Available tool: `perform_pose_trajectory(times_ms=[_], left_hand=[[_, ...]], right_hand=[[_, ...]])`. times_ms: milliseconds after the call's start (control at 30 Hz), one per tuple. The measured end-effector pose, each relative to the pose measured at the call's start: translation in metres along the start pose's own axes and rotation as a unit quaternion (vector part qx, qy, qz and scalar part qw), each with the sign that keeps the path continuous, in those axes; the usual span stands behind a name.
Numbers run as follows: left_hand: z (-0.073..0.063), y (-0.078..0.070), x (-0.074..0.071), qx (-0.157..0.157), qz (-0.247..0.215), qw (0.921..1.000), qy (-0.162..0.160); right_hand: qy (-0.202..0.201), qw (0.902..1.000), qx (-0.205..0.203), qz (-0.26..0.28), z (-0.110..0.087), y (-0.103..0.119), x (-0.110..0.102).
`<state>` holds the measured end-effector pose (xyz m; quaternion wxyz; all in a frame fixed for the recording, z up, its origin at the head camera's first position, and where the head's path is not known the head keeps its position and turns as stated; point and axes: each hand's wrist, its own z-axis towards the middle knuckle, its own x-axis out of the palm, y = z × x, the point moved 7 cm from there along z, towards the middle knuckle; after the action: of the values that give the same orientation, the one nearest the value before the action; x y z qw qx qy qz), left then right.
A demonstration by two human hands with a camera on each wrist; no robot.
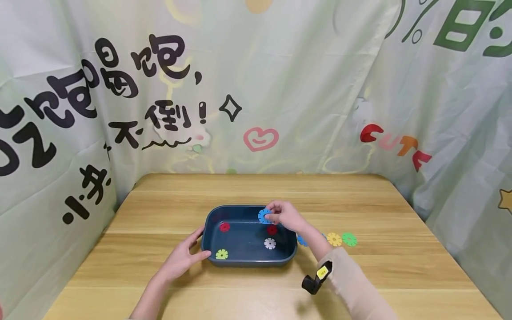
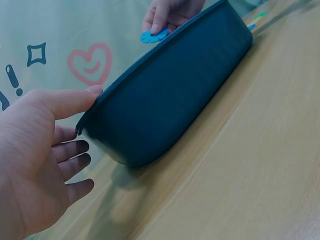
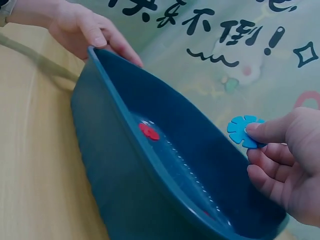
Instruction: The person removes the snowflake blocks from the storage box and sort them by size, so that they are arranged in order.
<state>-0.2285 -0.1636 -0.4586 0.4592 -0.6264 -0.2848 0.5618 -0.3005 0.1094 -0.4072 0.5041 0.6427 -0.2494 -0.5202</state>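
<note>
A dark blue rectangular basin (image 1: 249, 263) stands on the table. My left hand (image 1: 182, 255) holds its left end, the thumb (image 2: 75, 101) on the rim and the fingers along the outside. Over the basin's far right part, my right hand (image 1: 286, 215) pinches a blue notched plastic disc (image 3: 244, 131) between thumb and fingers. Inside lie a red disc (image 1: 225, 227) at the left, another red disc (image 1: 272, 230) at the right, a white disc (image 1: 270, 243) and a yellow-green disc (image 1: 222, 254) near the front left corner.
Right of the basin, a yellow disc (image 1: 334, 239), a green disc (image 1: 350, 239) and a blue disc (image 1: 302, 240) lie on the wooden table (image 1: 384, 275). My right forearm partly covers another blue piece there. A printed curtain (image 1: 304, 89) hangs behind and at both sides.
</note>
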Motion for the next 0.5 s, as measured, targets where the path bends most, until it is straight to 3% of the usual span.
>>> perform_pose_trajectory(times_ms=[500], left_hand=[[0.0, 0.001, 0.0, -0.005, -0.003, 1.0, 0.001]], right_hand=[[-0.061, 0.9975, 0.032, 0.018, -0.012, -0.015, -0.044]])
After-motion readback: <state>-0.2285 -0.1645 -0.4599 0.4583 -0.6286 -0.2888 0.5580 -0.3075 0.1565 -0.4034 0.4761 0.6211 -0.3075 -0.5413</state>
